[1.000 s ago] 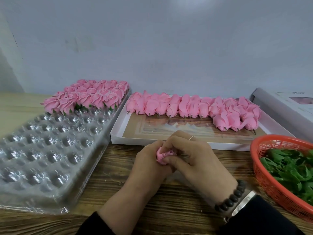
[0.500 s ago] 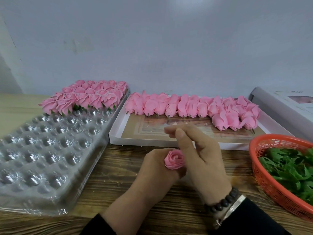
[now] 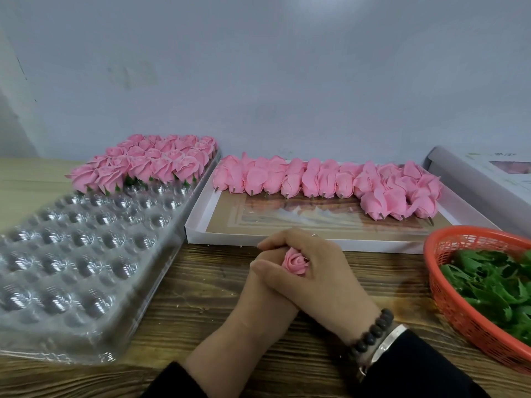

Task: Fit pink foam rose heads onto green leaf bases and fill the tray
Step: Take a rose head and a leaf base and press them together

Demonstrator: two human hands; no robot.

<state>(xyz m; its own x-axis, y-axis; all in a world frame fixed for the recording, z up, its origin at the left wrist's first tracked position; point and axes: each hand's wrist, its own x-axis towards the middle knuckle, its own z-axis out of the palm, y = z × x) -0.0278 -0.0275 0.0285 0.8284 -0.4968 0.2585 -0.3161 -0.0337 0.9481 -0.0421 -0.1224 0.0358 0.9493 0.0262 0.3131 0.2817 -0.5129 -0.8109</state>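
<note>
Head view: the right hand (image 3: 324, 271) folds over the left hand (image 3: 265, 294), both gripping one pink rose head (image 3: 296, 261) above the wooden table (image 3: 201, 326). One clear tray (image 3: 71, 254) left holds finished roses (image 3: 149, 163); one white box (image 3: 316, 222) holds loose heads; one orange basket (image 3: 465, 308) holds green leaf bases (image 3: 494, 282).

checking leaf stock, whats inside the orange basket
The orange basket holds a loose pile of green leaf bases. Its bottom is covered by them, and its right part runs out of frame.

Two hands (image 3: 313, 271), one tray (image 3: 86, 271), one basket (image 3: 465, 317) (one rose (image 3: 296, 261) held)
</note>
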